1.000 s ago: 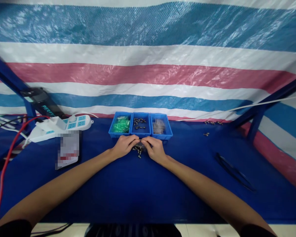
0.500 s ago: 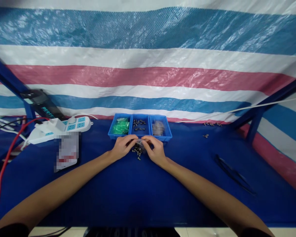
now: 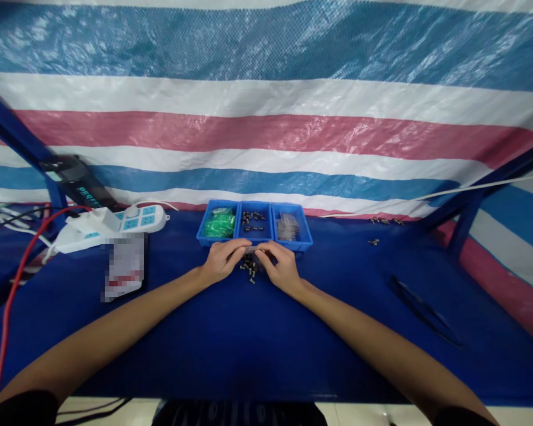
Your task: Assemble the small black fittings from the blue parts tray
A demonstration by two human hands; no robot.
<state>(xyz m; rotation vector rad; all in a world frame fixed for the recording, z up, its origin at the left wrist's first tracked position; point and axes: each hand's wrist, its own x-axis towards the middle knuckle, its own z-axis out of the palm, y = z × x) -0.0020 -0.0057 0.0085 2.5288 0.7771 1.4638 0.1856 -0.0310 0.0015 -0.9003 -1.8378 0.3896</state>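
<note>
Bag (image 3: 250,250), likely clear plastic, pinched between left hand (image 3: 221,261) and right hand (image 3: 282,270), fingers narrow; opening unclear, loose screws (image 3: 251,273) nearside on bench (image 3: 249,343).

Screws (image 3: 248,217) in middle bin (image 3: 266,236).

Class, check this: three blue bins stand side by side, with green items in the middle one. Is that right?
No: the head view shows the green items in the left bin, not the middle bin, which holds small metal parts. The rest stands.
</note>
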